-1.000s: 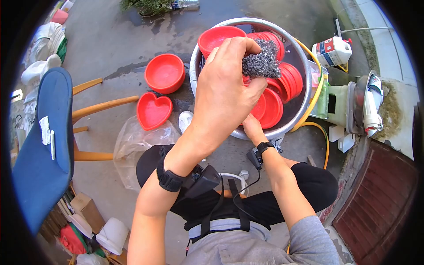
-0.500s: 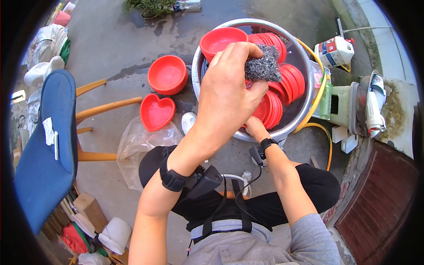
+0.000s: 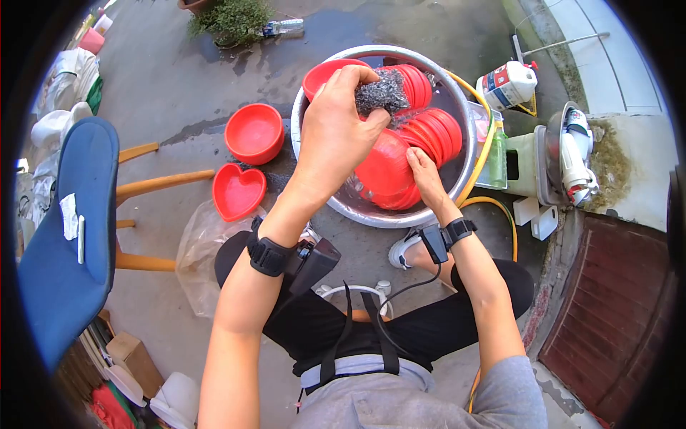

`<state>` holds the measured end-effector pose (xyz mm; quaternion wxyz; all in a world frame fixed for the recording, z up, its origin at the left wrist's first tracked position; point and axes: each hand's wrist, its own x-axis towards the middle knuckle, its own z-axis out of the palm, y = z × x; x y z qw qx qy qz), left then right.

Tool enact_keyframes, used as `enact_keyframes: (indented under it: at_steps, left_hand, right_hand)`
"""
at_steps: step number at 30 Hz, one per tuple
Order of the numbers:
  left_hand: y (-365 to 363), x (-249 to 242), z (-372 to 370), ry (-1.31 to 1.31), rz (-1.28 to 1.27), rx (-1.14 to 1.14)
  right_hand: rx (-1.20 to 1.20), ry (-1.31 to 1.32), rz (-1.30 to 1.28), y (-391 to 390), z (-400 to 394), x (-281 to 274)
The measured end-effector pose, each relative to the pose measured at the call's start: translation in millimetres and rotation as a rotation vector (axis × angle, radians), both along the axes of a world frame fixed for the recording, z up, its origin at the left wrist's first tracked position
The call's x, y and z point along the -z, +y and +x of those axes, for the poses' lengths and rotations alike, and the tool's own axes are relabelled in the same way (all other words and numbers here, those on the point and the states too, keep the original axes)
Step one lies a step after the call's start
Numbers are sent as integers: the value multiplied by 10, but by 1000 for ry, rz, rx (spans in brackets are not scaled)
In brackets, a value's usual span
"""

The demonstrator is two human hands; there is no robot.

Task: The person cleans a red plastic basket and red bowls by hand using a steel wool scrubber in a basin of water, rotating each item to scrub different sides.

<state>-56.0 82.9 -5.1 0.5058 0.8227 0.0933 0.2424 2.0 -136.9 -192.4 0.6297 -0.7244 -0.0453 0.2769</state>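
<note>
My left hand [image 3: 341, 136] pinches a dark grey metal scourer [image 3: 382, 93] above a wide metal basin [image 3: 348, 211]. Fingers and thumb of my right hand [image 3: 426, 177] grip the right edge of a red bowl [image 3: 384, 166], which is tilted near the basin's front. Behind and to the right of it, stacked red bowls [image 3: 433, 136] lie on their sides in the basin. Another red bowl [image 3: 321, 76] is at the basin's back left, partly hidden by my left hand.
Left of the basin, a round red bowl [image 3: 254, 134] and a heart-shaped one [image 3: 239, 191] rest on the ground by a clear plastic bag [image 3: 196, 250]. A blue chair [image 3: 78, 214] stands farther left. A yellow hose [image 3: 474, 171] runs round the basin's right side, near a white jug [image 3: 507, 84].
My right hand has come up from the basin's front, and a tilted bowl now shows in it. My left hand still holds the scourer. The camera view has shifted.
</note>
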Motion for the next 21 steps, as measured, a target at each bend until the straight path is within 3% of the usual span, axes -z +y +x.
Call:
enact_keyframes:
  at_steps: [6, 13, 15, 17, 21]
  left_hand:
    - [-4, -30, -3, 33, -43, -19]
    - [-119, -34, -56, 92, -192, 53]
    - [-182, -58, -78, 96, -3, 131]
    - [-221, -26, -70, 105, -86, 172]
    - [-307, -85, -70, -78, 114, 216]
  right_hand:
    - [152, 121, 332, -263, 270, -781]
    - [293, 162, 409, -358, 208, -1525]
    - [291, 260, 498, -298, 147, -1634]
    - [259, 279, 540, -178, 107, -1781]
    - [161, 272, 612, -34, 62, -1852]
